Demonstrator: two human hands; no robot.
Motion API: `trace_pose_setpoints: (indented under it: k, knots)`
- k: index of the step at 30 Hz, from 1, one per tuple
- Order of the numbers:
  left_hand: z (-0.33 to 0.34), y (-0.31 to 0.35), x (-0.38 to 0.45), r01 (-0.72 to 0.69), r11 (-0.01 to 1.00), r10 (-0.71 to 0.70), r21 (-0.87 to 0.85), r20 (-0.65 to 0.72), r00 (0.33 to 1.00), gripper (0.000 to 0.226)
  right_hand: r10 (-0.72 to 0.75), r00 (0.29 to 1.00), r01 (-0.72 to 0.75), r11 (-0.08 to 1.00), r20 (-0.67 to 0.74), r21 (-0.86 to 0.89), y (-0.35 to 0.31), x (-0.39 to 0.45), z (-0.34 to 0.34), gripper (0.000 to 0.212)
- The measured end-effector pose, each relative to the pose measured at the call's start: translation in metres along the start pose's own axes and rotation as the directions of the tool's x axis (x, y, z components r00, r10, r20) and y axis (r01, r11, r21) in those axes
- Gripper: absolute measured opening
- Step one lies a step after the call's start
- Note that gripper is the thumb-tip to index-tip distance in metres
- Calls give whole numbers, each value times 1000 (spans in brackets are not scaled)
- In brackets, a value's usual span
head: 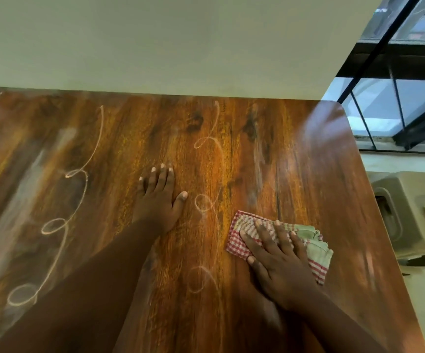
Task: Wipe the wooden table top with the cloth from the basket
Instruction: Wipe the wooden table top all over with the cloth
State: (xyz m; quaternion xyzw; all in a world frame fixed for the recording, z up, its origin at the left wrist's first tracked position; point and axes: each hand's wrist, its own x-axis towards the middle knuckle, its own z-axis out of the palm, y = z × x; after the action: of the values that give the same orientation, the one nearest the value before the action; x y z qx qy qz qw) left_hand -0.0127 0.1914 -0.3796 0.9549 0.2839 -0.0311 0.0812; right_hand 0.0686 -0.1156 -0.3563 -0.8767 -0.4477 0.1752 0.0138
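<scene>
Wood-grain table (pixel 295 161), glossy orange-brown, is filling most of the frame; looping chalk marks (pixel 61 220) are running down its left and centre, with pale smears at far left. Cloth (pixel 315 247), red-and-white check with a pale green part, is lying bunched and folded at lower right of centre, flat on the table. Right hand (pixel 280 266) is pressing down on the cloth, palm down, fingers spread wide over its top, not gripping; the cloth is sticking out beyond the fingertips and to the right. Left hand (pixel 159 200) is resting flat on bare wood at centre frame, fingers extended and close together, thumb out, holding nothing, well apart from the cloth. Wall (pixel 155 42), plain and pale, is meeting the table's far edge across the upper frame. Table's right edge is running diagonally down the right side with a rounded far corner; bare wood is lying open between cloth and that edge. Window bars (pixel 394 72) are showing at upper right.
</scene>
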Motion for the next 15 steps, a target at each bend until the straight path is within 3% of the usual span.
trace_pose_setpoints:
  k: [9,15]
  knots:
    - [1,-1,2,6,1000,-6,-20,-7,1000,75,93,995,-93,996,-38,5,28,142,-39,51]
    - [-2,0,2,5,999,-5,-48,-5,1000,75,52,998,-51,998,-44,23,20,112,-27,50]
